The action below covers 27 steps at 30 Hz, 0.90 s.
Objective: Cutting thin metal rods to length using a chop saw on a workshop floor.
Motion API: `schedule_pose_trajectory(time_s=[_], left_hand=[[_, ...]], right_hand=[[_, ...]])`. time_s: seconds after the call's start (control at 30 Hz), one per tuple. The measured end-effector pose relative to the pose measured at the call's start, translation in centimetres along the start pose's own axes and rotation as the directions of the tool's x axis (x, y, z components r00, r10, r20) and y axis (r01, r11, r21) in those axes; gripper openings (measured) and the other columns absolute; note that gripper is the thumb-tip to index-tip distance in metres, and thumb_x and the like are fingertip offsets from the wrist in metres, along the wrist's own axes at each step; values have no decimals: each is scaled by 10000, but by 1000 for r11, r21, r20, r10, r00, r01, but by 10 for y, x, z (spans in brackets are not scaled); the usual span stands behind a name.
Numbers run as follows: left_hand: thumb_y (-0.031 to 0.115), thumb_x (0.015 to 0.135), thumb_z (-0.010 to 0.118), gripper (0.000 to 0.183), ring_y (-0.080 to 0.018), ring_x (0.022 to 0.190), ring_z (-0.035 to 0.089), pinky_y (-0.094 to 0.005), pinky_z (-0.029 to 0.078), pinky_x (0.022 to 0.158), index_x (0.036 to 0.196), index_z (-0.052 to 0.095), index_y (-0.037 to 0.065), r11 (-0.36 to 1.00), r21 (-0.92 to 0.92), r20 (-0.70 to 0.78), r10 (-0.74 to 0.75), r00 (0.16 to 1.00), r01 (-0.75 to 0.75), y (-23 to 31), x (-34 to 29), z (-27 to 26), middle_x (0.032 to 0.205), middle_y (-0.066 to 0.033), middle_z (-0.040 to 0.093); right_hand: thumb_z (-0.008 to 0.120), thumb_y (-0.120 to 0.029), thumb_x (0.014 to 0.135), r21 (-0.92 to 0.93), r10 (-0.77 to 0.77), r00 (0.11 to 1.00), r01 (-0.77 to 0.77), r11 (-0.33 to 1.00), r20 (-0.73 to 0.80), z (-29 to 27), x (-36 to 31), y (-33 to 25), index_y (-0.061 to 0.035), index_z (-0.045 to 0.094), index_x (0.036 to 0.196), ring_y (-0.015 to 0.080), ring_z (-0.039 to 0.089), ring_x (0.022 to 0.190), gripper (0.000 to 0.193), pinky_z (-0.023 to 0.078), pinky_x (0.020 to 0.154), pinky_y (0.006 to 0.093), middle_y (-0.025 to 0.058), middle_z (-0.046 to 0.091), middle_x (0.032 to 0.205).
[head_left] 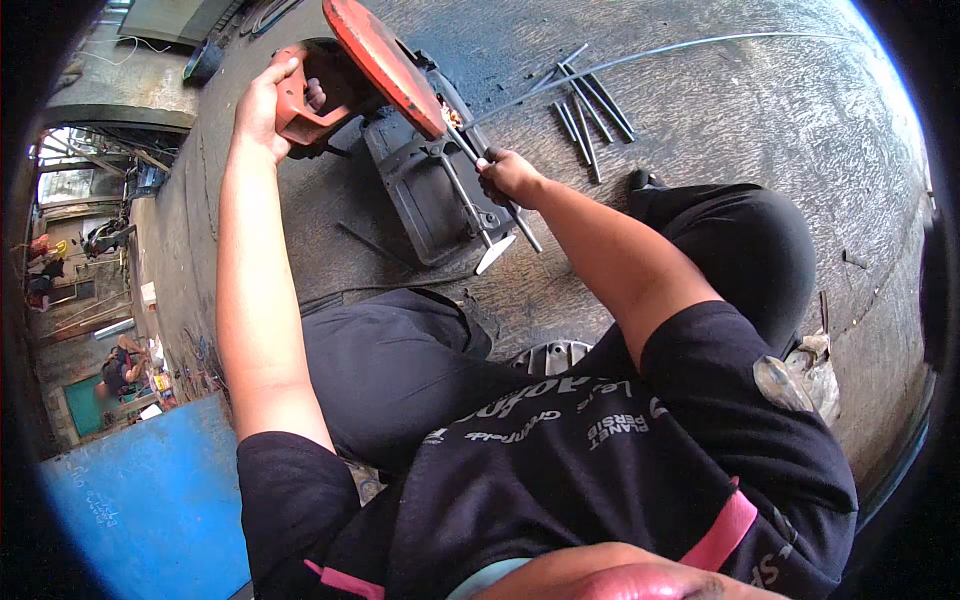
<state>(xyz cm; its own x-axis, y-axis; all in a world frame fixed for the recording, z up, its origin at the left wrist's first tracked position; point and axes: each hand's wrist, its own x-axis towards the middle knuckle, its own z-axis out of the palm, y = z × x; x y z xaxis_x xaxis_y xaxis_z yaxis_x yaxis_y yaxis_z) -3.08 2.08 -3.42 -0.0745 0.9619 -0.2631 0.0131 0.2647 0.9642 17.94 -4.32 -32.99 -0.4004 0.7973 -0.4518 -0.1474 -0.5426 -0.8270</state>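
My left hand [262, 108] is closed round the red handle [298, 112] of a chop saw, whose red blade guard [380, 62] is lowered over its dark base [405, 190]. Orange sparks [450, 115] show at the guard's lower end. Beside the saw's clamp screw [462, 190], my right hand [514, 178] grips a thin metal rod [533, 235], its end sticking out below my fingers. On the far side of the sparks, a long thin rod [640, 56] stretches away to the right; whether both are one piece is hidden at the blade.
Several short cut rods [592, 108] lie on the worn floor right of the saw. A single dark rod [372, 243] lies near its base. My bent legs [740, 235] flank the work. A blue panel [150, 500] stands at lower left, with another person [120, 370] sitting beyond it.
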Motion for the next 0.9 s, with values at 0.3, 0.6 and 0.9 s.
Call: schedule_pose_trajectory(time_s=[0.3,0.6,0.9], left_hand=[[205,848,571,354,-156,751,555,-310,523,684,1134,474,20,1000,-5,-1,-14,1000,14,-1,2,-8,900,-65,513],[235,880,539,380,-160,806,551,-298,506,714,1195,456,41,1000,17,-14,-9,1000,10,-2,3,-12,976,-64,539],[199,863,552,367,-157,765,552,-302,526,675,1162,455,9,1000,-31,28,-5,1000,6,-2,3,-6,940,-86,508]], right_hand=[[500,-234,923,-27,55,999,-55,998,-2,6,-2,-8,-46,520,981,158,485,480,198,394,408,325,55,531,678],[626,-182,850,-145,-84,989,66,987,-118,2,-1,-2,-48,522,997,161,564,514,224,406,400,303,61,566,684],[562,-135,885,-10,-36,998,36,999,-48,-1,-5,-3,-17,516,955,152,510,488,145,398,396,309,65,546,658]])
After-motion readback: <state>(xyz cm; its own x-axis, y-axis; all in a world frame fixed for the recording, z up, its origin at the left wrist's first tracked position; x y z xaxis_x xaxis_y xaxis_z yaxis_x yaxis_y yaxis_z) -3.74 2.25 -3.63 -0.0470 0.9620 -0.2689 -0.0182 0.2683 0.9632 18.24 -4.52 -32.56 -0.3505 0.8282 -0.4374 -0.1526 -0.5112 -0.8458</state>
